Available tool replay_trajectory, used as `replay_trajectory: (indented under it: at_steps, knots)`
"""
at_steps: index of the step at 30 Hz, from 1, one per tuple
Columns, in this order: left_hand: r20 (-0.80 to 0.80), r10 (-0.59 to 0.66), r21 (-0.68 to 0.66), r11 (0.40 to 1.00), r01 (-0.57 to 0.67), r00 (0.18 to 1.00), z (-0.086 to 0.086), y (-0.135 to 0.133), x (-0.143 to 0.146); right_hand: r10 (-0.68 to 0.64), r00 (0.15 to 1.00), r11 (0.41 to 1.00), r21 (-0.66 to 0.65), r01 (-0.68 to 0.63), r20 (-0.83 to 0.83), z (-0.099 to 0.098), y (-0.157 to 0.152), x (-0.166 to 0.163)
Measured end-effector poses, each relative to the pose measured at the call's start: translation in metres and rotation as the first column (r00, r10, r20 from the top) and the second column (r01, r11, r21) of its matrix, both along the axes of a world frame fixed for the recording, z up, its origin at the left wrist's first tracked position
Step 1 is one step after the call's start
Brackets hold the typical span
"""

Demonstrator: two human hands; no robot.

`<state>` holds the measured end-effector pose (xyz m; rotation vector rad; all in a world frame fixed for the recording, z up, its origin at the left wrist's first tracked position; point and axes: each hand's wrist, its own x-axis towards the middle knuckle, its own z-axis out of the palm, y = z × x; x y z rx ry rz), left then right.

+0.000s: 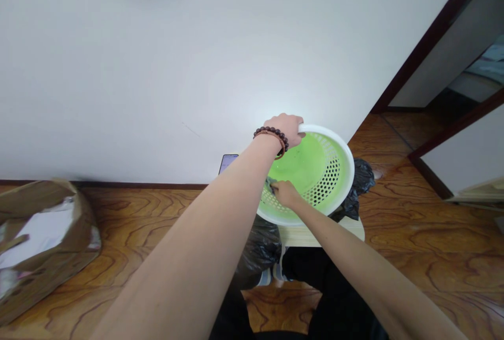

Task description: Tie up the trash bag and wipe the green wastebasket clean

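Observation:
A round green colander with a white rim and perforated sides stands tilted toward me on a small pale wooden table. My left hand, with a beaded bracelet at the wrist, grips the colander's white rim at the top. Inside the basket near its lower left wall, my right hand is pinched on a small grey thing, pressed against the green surface; I cannot make out what it is.
A phone leans against the white wall behind my left arm. Black plastic bags lie beside and under the small table. A brown paper bag lies on the wooden floor at left. A doorway opens at right.

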<state>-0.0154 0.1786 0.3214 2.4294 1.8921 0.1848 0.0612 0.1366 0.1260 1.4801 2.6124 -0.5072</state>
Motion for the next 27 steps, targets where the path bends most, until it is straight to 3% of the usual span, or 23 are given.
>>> replay_trajectory:
  at_steps: [3,7,12,14,17,21,24,27]
  knots:
    - [0.001,0.021,-0.017,1.000,-0.021,1.000,0.001,-0.001,-0.001,0.047,0.995,0.998,0.042,-0.044,-0.086,0.001,-0.002,-0.011]
    - [0.006,0.009,-0.019,1.000,-0.009,1.000,0.002,-0.001,-0.001,0.144,0.982,0.989,-0.031,-0.142,0.121,0.013,0.009,0.022]
    - [0.035,0.033,-0.012,0.999,-0.033,0.999,-0.001,-0.002,0.000,0.044,0.943,0.998,0.022,-0.054,0.331,0.023,0.027,0.067]
    - [0.047,0.040,0.000,0.999,-0.040,0.998,-0.003,-0.003,-0.001,0.070,0.948,0.998,-0.019,-0.067,0.310,0.022,0.027,0.065]
    - [0.032,0.045,0.006,0.999,-0.045,0.998,-0.003,-0.005,-0.002,0.146,0.984,0.988,-0.071,-0.139,0.104,0.014,0.017,0.043]
    - [0.003,0.060,0.030,0.998,-0.060,0.998,-0.003,-0.007,-0.001,0.071,0.988,0.997,0.032,-0.067,-0.137,0.005,0.002,0.014]
    - [-0.016,0.063,0.041,0.997,-0.062,0.998,-0.003,-0.007,0.003,0.098,0.989,0.995,0.033,-0.095,-0.107,0.007,0.001,0.013]
    - [-0.019,0.059,0.034,0.998,-0.058,0.998,-0.004,-0.006,0.010,0.161,0.984,0.987,-0.018,-0.160,0.079,0.016,0.005,0.032]
